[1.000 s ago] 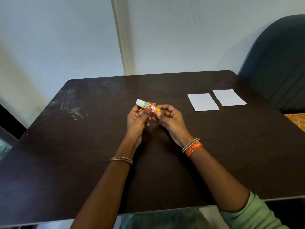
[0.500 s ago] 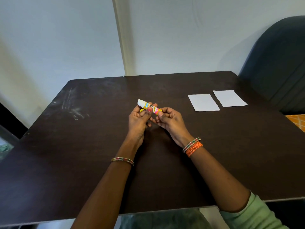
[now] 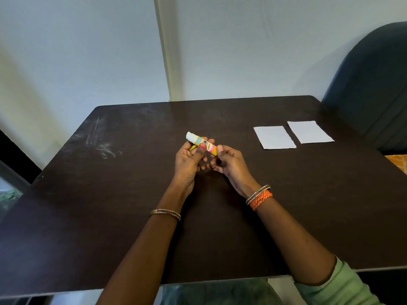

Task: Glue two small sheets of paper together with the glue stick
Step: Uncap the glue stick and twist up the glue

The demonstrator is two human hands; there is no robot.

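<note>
A small glue stick (image 3: 199, 141) with a yellow, blue and pink label is held above the middle of the dark table (image 3: 110, 194), its white end pointing up and left. My left hand (image 3: 189, 160) grips its middle with thumb and fingers. A bit of yellow (image 3: 193, 147) shows under the left fingers. My right hand (image 3: 230, 165) pinches the pink lower end with its fingertips. Two small white paper sheets lie flat side by side at the back right, the nearer sheet (image 3: 274, 137) and the farther sheet (image 3: 309, 132), well apart from both hands.
A dark upholstered chair (image 3: 372, 84) stands at the table's right back corner. A white wall runs close behind the table's far edge. Pale scuff marks (image 3: 99, 142) show on the left of the tabletop. The near table edge lies just above my lap.
Both hands keep the glue stick in the same spot; the fingers of my right hand have shifted slightly on its lower end. The papers have not moved.
</note>
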